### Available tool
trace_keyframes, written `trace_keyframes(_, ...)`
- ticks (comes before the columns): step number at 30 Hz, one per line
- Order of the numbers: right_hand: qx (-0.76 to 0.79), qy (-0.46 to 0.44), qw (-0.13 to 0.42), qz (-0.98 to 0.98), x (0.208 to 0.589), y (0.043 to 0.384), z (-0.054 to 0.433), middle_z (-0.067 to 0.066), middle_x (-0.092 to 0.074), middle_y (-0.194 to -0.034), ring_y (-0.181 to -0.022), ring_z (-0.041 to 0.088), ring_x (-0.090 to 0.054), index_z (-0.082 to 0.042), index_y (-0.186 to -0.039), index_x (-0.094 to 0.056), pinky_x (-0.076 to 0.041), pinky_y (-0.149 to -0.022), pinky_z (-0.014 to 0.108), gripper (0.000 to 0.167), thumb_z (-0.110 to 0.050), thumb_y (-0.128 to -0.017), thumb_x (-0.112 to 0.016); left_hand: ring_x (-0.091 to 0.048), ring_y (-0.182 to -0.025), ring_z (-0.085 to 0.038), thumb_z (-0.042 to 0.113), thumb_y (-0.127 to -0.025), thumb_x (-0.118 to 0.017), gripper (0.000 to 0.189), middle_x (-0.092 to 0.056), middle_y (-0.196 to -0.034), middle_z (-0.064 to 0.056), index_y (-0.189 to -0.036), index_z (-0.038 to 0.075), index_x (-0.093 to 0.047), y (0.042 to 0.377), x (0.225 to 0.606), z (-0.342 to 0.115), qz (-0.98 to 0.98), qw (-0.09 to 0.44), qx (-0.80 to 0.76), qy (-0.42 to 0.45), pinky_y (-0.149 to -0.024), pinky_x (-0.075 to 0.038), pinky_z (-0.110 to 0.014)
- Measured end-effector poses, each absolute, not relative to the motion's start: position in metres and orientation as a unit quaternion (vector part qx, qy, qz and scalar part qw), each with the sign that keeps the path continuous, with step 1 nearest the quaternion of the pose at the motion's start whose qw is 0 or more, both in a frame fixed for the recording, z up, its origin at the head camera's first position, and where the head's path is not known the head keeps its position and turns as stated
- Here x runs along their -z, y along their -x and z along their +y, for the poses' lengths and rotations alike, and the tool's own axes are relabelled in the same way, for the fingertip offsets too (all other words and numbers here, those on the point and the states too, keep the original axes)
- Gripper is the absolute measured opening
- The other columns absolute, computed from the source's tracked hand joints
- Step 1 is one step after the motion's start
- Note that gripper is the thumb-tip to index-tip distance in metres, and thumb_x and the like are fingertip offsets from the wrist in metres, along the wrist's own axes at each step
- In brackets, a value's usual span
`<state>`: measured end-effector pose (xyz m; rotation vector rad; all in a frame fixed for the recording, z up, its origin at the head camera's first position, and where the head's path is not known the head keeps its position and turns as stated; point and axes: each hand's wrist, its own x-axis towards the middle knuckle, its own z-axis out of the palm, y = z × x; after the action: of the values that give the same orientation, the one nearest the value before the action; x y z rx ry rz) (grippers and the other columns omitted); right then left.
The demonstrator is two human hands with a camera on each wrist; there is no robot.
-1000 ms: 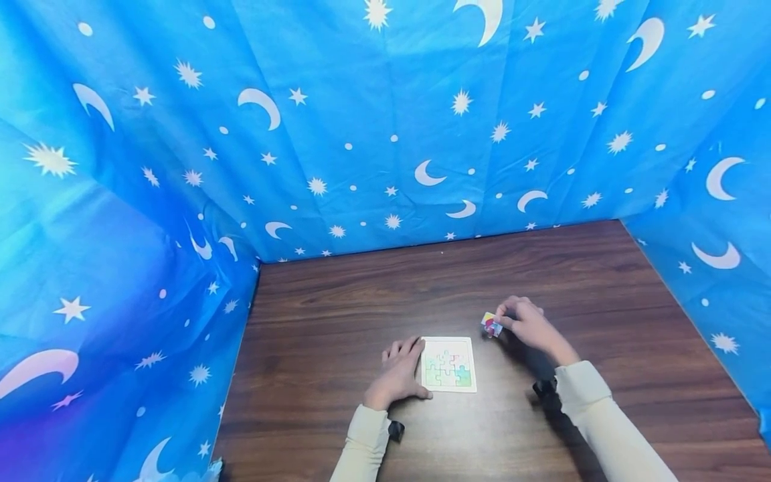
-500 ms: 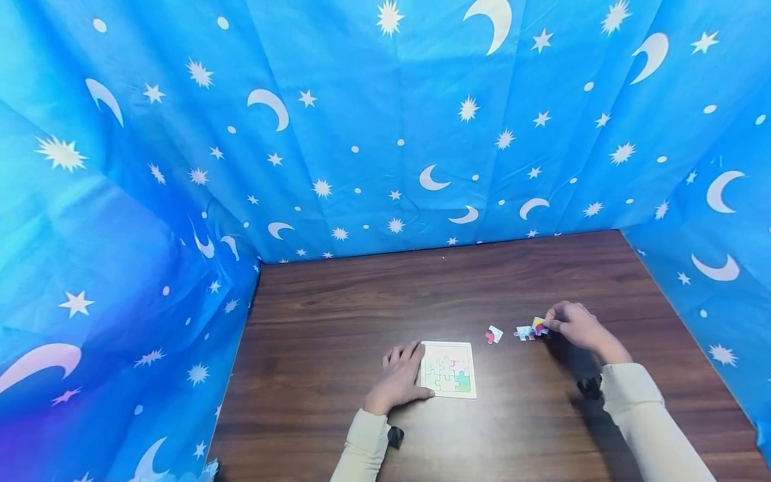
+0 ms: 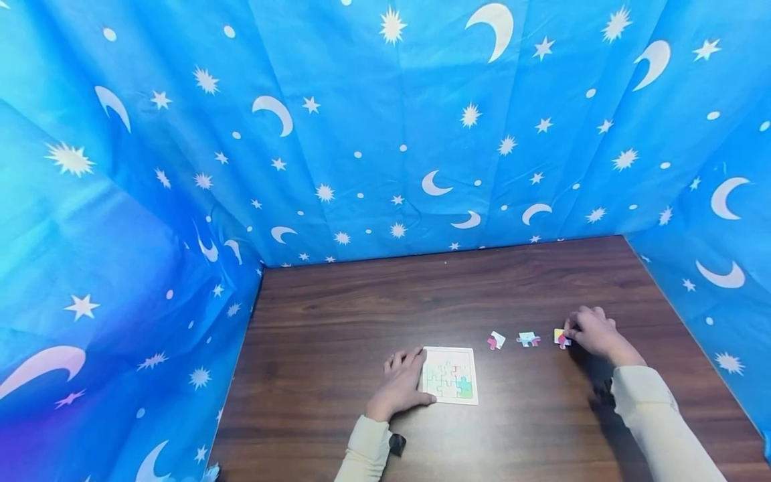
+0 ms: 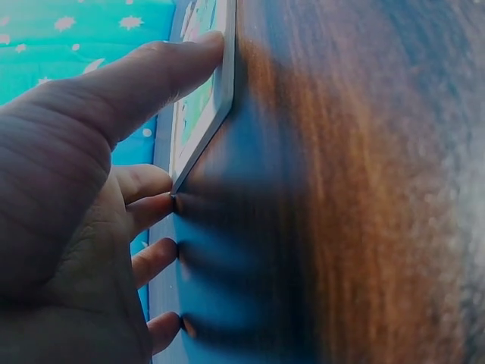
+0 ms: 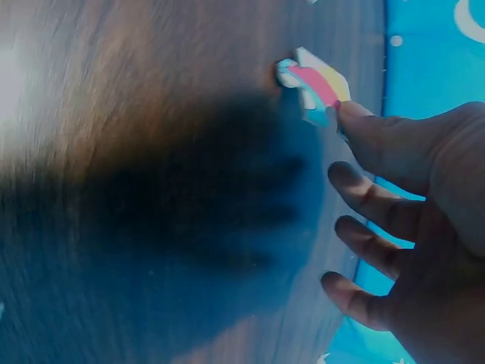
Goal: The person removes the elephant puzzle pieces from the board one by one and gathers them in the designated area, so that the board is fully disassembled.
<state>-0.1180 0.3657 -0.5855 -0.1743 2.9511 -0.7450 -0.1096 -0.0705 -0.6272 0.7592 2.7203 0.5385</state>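
Note:
My left hand (image 3: pixel 399 386) rests on the table at the left side of a square, white-rimmed jigsaw puzzle board (image 3: pixel 474 378). Its thumb (image 4: pixel 170 68) lies over the board's edge, with the index fingertip at a corner and the other fingertips on the wood. Several pale green and pink pieces sit inside the frame. Farther right, my right hand (image 3: pixel 593 331) pinches a yellow, red and blue puzzle piece (image 5: pixel 322 83) by its edge, low at the tabletop, the other fingers spread apart below the thumb in the right wrist view.
Between the board and my right hand lie two loose puzzle pieces, one pink and white (image 3: pixel 496 340), the other pale blue (image 3: pixel 529 339). The dark wooden table (image 3: pixel 361 301) is walled by blue cloth (image 3: pixel 337 134) with moons and stars at the back and sides.
My right hand has moved right with the yellow and red piece, leaving the pink-and-white and pale blue pieces apart in a row. The left hand stays at the board.

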Motion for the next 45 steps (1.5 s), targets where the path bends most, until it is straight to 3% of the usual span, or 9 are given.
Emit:
trace_keyframes(5,0.231,0.062,0.033,0.97,0.597,0.116,0.37,0.021,-0.053,-0.094,-0.1,0.061,-0.042,-0.011,-0.077,-0.061,-0.037,-0.067,0.067,0.015,-0.004,-0.083,-0.073,-0.037,-0.136,-0.037,0.043,-0.078,-0.084,0.092,-0.038,-0.158,-0.011,-0.152,0.007,-0.043,0.107,0.627,-0.07,0.937,0.132,-0.187,-0.264,-0.108,-0.027,-0.061)
trace_keyframes(19,0.23,0.099,-0.054,0.967,0.612,0.12,0.37,0.008,-0.053,-0.083,-0.091,0.049,-0.051,-0.013,-0.077,-0.064,-0.04,-0.066,0.066,0.017,-0.002,-0.083,-0.076,-0.037,-0.134,-0.036,0.046,-0.077,-0.084,0.093,-0.039,-0.157,-0.008,-0.151,0.008,-0.044,0.11,0.627,-0.071,0.94,0.122,-0.182,-0.261,-0.106,-0.028,-0.058)
trace_keyframes(27,0.252,0.115,-0.114,0.954,0.592,0.126,0.326,0.014,-0.063,-0.092,-0.096,0.046,-0.053,-0.004,-0.086,-0.069,-0.04,-0.075,0.066,0.005,-0.004,-0.088,-0.074,-0.038,-0.134,-0.035,0.046,-0.075,-0.085,0.092,-0.041,-0.156,-0.009,-0.15,0.01,-0.045,0.109,0.624,-0.07,0.942,0.116,-0.188,-0.253,-0.106,-0.029,-0.058)
trace_keyframes(33,0.254,0.183,-0.16,0.936,0.585,0.134,0.283,0.01,-0.063,-0.089,-0.091,0.04,-0.056,-0.005,-0.085,-0.071,-0.044,-0.071,0.059,0.008,-0.002,-0.082,-0.077,-0.038,-0.133,-0.035,0.045,-0.075,-0.086,0.092,-0.042,-0.155,-0.009,-0.149,0.01,-0.046,0.107,0.624,-0.068,0.943,0.114,-0.19,-0.249,-0.106,-0.028,-0.058)
trace_keyframes(37,0.255,0.219,-0.15,0.93,0.594,0.13,0.247,0.01,-0.063,-0.091,-0.092,0.038,-0.056,-0.004,-0.087,-0.073,-0.046,-0.073,0.058,0.011,-0.007,-0.08,-0.08,-0.04,-0.132,-0.035,0.046,-0.074,-0.086,0.094,-0.043,-0.154,-0.01,-0.15,0.008,-0.045,0.105,0.623,-0.068,0.946,0.108,-0.182,-0.246,-0.106,-0.029,-0.058)
trace_keyframes(45,0.252,0.24,-0.068,0.935,0.613,0.107,0.196,0.012,-0.062,-0.105,-0.105,0.039,-0.051,-0.008,-0.092,-0.075,-0.042,-0.079,0.056,0.02,-0.018,-0.078,-0.085,-0.042,-0.135,-0.034,0.05,-0.077,-0.084,0.092,-0.042,-0.156,-0.011,-0.149,0.007,-0.046,0.101,0.623,-0.067,0.949,0.095,-0.151,-0.261,-0.107,-0.032,-0.059)
